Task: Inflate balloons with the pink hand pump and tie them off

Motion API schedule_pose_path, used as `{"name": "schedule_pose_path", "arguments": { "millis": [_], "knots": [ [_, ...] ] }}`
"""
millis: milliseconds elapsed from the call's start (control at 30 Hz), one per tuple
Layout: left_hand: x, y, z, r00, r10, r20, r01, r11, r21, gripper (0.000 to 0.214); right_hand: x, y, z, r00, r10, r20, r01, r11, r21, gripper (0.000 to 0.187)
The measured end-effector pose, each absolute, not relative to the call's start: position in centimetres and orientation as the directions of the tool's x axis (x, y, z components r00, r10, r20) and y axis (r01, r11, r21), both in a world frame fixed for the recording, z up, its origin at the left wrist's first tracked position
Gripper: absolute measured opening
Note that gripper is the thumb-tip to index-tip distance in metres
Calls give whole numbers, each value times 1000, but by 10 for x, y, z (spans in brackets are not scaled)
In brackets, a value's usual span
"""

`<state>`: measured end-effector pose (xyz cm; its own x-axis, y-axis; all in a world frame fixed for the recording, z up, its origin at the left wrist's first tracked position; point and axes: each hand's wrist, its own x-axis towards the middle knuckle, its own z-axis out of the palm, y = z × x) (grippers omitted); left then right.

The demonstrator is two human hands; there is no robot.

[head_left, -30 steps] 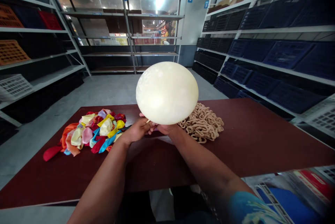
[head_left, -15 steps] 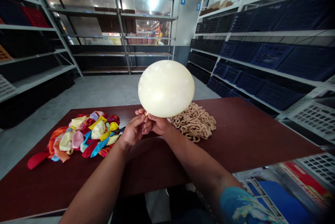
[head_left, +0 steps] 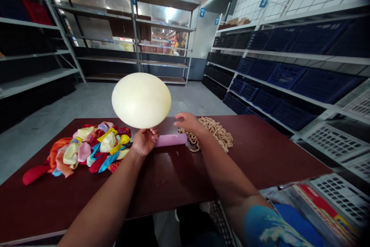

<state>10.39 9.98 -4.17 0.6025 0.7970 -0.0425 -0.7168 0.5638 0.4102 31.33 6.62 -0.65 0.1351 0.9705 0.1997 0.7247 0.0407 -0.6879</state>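
Since the earlier frame, the right hand [head_left: 189, 121] has parted from the left hand [head_left: 146, 141] and moved right, while the left hand and the cream inflated balloon [head_left: 141, 99] have shifted left. The left hand holds the balloon from below, fingers curled at its base; its neck is not discernible. The right hand is loosely spread, nothing visible in it, beside the tan cord pile [head_left: 216, 133]; contact cannot be determined. The balloon is above the dark-red table [head_left: 260, 150]. A pink cylinder [head_left: 173, 140] lies between the hands; multicoloured fabric pieces [head_left: 106, 143] are heaped at left. Containers: navy plastic crates [head_left: 285, 75] line the right-hand rack, contents not discernible. White lattice baskets [head_left: 332, 139] stand at lower right, near a red package [head_left: 320, 216]. A red crate [head_left: 36, 12] sits on the left rack.
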Motion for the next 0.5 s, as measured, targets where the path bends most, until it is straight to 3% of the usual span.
{"name": "schedule_pose_path", "arguments": {
  "millis": [133, 167, 333, 500],
  "knots": [
    [99, 103, -41, 607, 795, 3, -749, 570, 338, 13, 381, 53, 10, 146, 979, 140, 958, -105, -266, 17],
    [98, 104, -40, 603, 798, 1, -753, 569, 330, 13, 394, 49, 10, 146, 982, 122, 967, -116, -229, 17],
    [99, 103, -39, 596, 803, -12, -759, 568, 319, 14, 423, 36, -7, 85, 994, 75, 980, -70, -186, 20],
    [97, 107, -44, 597, 803, 7, -760, 562, 328, 15, 421, 32, -8, 81, 983, 167, 971, -39, -238, 15]
  ]
}}
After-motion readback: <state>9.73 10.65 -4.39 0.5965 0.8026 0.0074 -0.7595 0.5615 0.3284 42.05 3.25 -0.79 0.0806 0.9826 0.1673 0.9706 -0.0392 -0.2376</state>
